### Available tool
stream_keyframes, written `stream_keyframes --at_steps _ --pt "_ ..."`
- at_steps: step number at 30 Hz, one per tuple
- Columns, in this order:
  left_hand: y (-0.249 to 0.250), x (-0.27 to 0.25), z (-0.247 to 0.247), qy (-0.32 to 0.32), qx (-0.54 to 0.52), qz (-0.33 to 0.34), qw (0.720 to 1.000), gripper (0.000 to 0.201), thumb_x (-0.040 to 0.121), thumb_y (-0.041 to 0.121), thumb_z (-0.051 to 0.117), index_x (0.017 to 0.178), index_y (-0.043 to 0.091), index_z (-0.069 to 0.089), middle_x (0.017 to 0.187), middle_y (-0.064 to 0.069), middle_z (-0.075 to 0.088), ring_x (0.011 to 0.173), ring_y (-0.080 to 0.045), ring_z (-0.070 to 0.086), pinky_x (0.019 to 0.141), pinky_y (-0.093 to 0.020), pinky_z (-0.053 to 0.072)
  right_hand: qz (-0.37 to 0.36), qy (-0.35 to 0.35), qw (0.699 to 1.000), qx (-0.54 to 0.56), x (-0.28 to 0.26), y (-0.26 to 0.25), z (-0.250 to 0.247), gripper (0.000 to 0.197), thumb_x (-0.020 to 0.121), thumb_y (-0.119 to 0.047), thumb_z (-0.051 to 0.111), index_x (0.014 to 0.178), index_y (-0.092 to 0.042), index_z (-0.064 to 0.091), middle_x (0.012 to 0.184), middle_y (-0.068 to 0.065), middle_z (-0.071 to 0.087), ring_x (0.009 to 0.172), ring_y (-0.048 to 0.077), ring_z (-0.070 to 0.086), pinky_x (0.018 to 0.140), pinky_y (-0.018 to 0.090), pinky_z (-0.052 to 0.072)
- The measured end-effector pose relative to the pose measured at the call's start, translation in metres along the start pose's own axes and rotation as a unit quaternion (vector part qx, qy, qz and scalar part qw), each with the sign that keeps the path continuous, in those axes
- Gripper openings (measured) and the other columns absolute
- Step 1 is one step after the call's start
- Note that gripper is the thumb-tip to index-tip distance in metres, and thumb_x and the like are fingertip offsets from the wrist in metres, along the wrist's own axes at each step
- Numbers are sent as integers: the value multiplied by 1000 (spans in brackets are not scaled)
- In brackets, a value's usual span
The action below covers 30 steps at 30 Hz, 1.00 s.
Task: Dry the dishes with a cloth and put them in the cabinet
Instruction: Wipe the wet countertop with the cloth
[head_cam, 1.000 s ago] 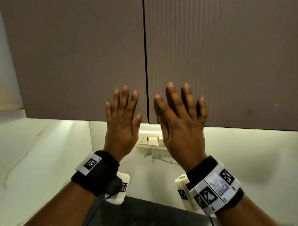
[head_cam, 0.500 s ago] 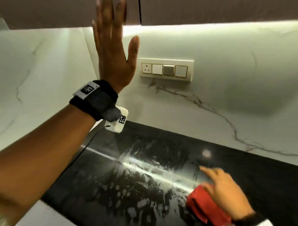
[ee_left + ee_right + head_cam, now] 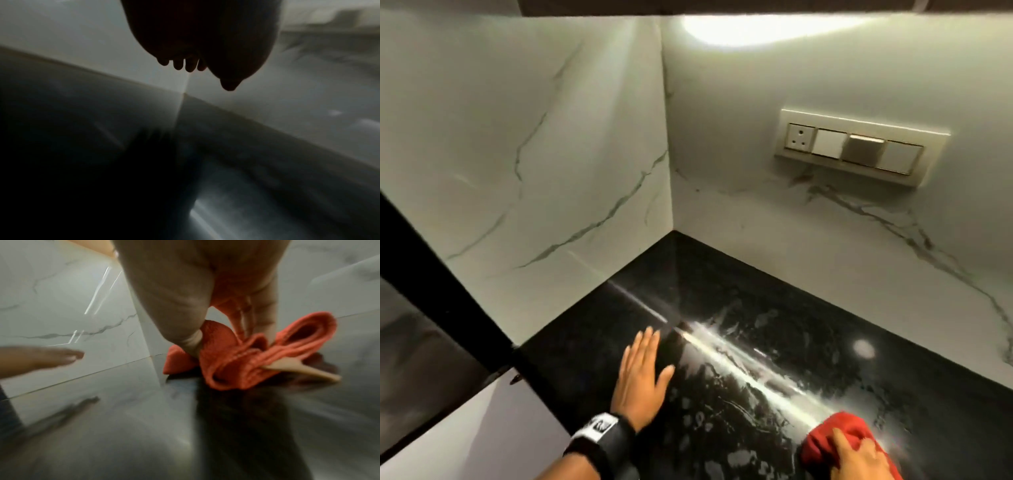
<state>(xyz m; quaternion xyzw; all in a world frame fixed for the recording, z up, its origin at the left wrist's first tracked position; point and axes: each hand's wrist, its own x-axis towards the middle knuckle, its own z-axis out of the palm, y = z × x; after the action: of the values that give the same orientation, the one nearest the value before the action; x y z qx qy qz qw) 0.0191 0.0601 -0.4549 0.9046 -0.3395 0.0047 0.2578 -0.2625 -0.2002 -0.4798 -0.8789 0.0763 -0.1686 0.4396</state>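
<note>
The right hand (image 3: 236, 308) is gathering the red cloth (image 3: 246, 363) off the black bench (image 3: 774, 308) at the near right, fingers curling into its bunched folds, while the left hand (image 3: 642, 375) is lying flat and released near the corner. The cloth looks soft, light and limp, probably damp, so a grip through the middle of the bunch should hold best.

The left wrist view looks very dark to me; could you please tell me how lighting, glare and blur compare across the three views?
Left wrist view: dim and smeared, the left hand a near-black silhouette. Head view: fairly sharp, with under-cabinet light glaring in a streak across the black countertop. Right wrist view: brighter but motion-blurred around the red cloth that the right hand grips.
</note>
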Motion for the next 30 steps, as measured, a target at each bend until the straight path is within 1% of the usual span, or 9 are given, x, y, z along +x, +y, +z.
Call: stream_keyframes --at_steps 1,2,5,11,16,21,24,27,30 --pt "-29 -9 5 -21 17 -51 998 77 86 58 26 148 12 30 153 3 14 145 -25 23 117 -33 8 63 40 973 -219 15 -10 14 42 91 -38 47 69 -6 62 73 8 50 50 34 59 57 19 31" --pt "-50 -15 6 -35 31 -93 995 80 86 60 22 146 9 33 154 -1 20 144 -26 26 117 -34 10 158 -36 938 -305 28 -27 17 31 84 -40 49 88 -16 69 89 7 56 66 34 67 55 18 37" --pt "-93 -4 -5 -56 64 -137 987 86 91 65 4 142 7 42 149 -11 39 139 -27 33 114 -36 10 278 -38 910 -305 121 -64 34 51 79 -11 59 128 -24 55 115 13 58 103 35 62 84 37 48" --pt "-166 20 -7 -79 107 -183 974 73 92 62 14 144 17 40 154 -3 31 144 -32 22 114 -55 11 253 30 914 -315 347 -31 79 46 84 -4 55 129 -13 53 111 28 58 100 46 59 86 48 47" --pt "-134 25 -16 -71 118 -156 978 69 87 55 39 146 19 38 158 0 24 146 -31 15 113 -60 13 308 16 899 -311 441 -8 85 43 87 -7 48 126 -25 53 111 30 60 101 47 60 90 48 47" --pt "-139 25 -19 -100 124 -179 971 70 88 54 40 148 18 34 160 -1 16 147 -32 8 111 -61 16 243 -68 914 -318 496 -13 143 36 80 -25 51 93 -56 61 116 2 65 102 33 62 97 42 49" --pt "-140 25 -18 -107 122 -177 971 70 89 54 40 148 17 32 160 -1 14 147 -33 7 111 -62 17 171 -90 936 -295 518 -31 184 35 70 -19 58 80 -51 65 111 -9 64 102 23 61 97 41 49" --pt "-141 26 -18 -108 113 -179 971 68 91 53 37 149 18 30 161 -1 13 148 -32 4 111 -61 15 90 -132 940 -302 520 -53 230 20 78 -25 65 91 -37 73 109 -1 65 103 28 60 94 39 48" --pt "-141 23 -20 -83 61 -181 978 62 97 50 28 150 20 25 161 3 10 148 -27 2 113 -58 11 61 -150 920 -356 500 -61 260 30 87 -32 58 116 -33 66 114 11 61 107 36 54 95 41 46"
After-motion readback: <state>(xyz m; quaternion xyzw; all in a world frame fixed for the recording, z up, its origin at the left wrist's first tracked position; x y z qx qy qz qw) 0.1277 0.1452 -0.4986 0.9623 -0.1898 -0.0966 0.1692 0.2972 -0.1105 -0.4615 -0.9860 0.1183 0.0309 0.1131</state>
